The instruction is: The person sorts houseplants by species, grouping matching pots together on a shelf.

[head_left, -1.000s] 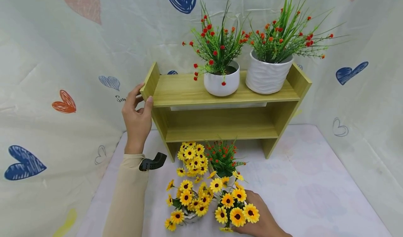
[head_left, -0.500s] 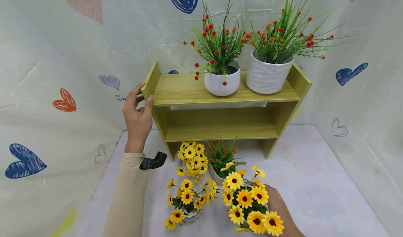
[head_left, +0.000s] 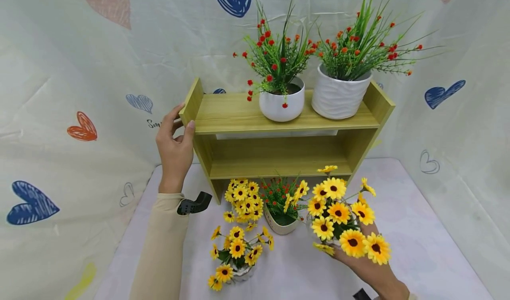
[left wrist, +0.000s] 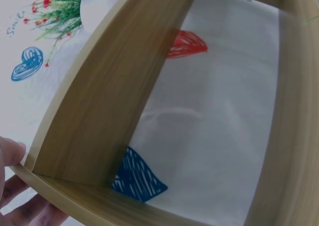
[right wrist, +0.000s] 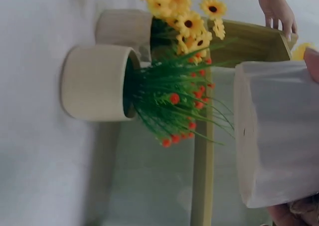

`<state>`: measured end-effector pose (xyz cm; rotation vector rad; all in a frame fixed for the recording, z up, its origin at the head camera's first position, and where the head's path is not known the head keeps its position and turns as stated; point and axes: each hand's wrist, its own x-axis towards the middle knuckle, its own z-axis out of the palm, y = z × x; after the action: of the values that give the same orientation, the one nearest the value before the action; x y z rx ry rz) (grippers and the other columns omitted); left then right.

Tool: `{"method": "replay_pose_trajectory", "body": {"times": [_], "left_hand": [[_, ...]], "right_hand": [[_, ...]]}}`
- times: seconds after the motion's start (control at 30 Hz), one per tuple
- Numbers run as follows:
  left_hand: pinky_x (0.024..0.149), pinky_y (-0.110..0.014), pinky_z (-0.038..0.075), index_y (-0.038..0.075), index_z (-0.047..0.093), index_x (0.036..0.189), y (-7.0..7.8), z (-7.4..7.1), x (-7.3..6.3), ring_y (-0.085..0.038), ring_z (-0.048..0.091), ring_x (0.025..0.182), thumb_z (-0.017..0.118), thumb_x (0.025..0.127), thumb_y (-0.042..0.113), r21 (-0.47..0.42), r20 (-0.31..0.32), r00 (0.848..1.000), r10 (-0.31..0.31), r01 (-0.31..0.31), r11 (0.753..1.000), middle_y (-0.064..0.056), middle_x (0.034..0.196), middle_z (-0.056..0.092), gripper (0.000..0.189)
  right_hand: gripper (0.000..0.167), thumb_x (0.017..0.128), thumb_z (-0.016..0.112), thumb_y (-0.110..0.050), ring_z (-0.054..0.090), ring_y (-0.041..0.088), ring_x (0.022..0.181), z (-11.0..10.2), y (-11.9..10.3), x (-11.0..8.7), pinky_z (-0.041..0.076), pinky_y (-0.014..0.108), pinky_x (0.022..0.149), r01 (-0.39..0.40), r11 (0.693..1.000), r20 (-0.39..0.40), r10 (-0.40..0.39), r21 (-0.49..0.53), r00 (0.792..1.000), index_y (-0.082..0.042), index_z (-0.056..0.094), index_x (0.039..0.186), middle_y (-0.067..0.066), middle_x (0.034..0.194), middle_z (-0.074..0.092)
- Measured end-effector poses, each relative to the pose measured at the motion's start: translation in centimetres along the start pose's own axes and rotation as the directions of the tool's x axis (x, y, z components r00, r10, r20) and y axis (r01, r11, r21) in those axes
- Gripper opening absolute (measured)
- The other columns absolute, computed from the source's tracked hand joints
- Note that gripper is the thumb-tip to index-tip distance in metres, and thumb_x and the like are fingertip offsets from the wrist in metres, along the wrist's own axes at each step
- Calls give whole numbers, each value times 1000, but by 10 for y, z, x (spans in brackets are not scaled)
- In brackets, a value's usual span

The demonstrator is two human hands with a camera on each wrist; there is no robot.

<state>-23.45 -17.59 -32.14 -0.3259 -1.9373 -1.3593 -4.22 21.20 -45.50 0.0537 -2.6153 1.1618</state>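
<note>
Sunflower pot [head_left: 342, 216] held up above the table [head_left: 418, 247] by the right hand [head_left: 366, 264].
Left hand [head_left: 174, 151] grips the wooden shelf [head_left: 239, 114] at its 9 o'clock end; pot is at shelf's 5 o'clock.

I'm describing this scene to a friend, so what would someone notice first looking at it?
Probably the pot of yellow sunflowers that the right hand holds up above the table, in front of the wooden shelf. Next, the two white pots of red flowers on the shelf's top board, and the left hand gripping the shelf's left end.
</note>
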Motion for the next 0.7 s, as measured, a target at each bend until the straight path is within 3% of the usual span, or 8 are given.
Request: {"method": "replay_pose_trajectory", "body": {"times": [0.07,0.2,0.4,0.57,0.7], "left_hand": [[78,-10,53,8,61,148,0,0,0,-31,65,120,63,105,3,3,0,1000,0,0,1000,-17,138,62,44],[78,-9,53,8,61,149,0,0,1,-31,65,119,63,105,4,11,-1,1000,3,-3,1000,-17,138,62,44],[78,-9,52,8,61,149,1,0,1,-31,65,119,62,105,4,13,-1,1000,7,-7,1000,-17,138,62,43],[79,-10,53,9,61,149,1,1,1,-30,65,120,63,105,4,10,4,1000,2,-2,1000,-17,138,62,44],[80,-10,53,9,61,149,0,0,0,-29,65,119,63,105,5,14,1,1000,-4,4,1000,-17,139,62,44]], "right_hand": [[82,70,100,-16,51,-10,118,-2,-2,11,39,4,95,92,995,-58,-90,37,994,-8,61,141,4,131,67],[94,67,102,-17,45,-9,130,-3,-4,37,30,4,105,199,980,-105,-195,26,975,-16,56,149,-1,140,62],[106,70,98,-8,43,-1,138,3,-1,70,30,10,109,158,977,-174,-132,141,976,-19,44,160,3,152,54],[106,69,99,-9,48,15,137,10,2,94,32,15,109,137,983,-241,-105,124,965,-16,44,159,5,152,55],[101,69,100,-10,54,18,132,17,2,110,37,20,107,134,978,-279,-84,163,957,-19,49,156,1,147,59]]}}
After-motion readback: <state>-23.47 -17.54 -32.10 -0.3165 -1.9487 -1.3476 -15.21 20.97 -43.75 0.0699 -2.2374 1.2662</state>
